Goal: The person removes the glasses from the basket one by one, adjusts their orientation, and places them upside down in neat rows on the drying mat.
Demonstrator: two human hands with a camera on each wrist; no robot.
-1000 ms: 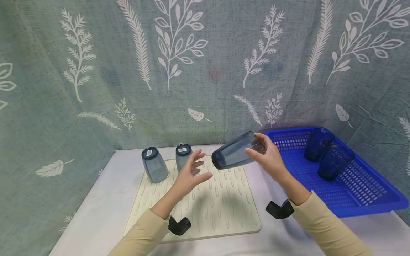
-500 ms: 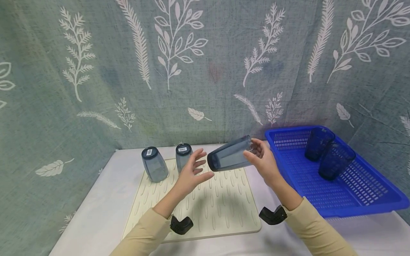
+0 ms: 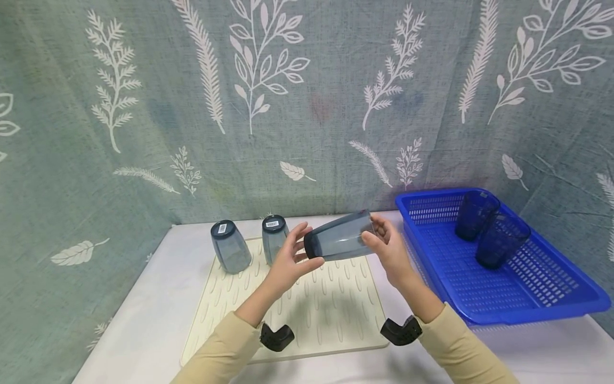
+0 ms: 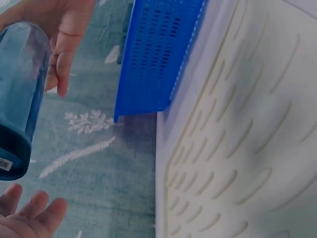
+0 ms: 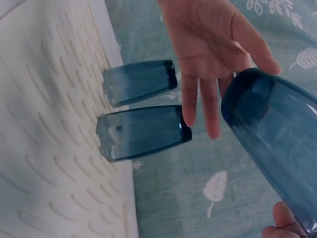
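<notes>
A blue-grey tumbler is held in the air, tilted nearly on its side, its dark base toward the left. My right hand grips it near the rim, thumb in front and fingers behind. My left hand is at the base with its fingers spread; in the right wrist view its thumb is right beside the base and the other fingers extend past it. In the left wrist view, the left fingertips show just below the base. Two more tumblers stand upside down on the cream ridged mat.
At the right is a blue perforated basket with two tumblers in it. The mat lies on a white-covered table. Behind the table hangs a grey-green curtain with white leaf prints.
My right hand has brought the tumbler leftward and slightly down, so its base now comes between the left thumb and fingers. The left hand has shifted only a little.
</notes>
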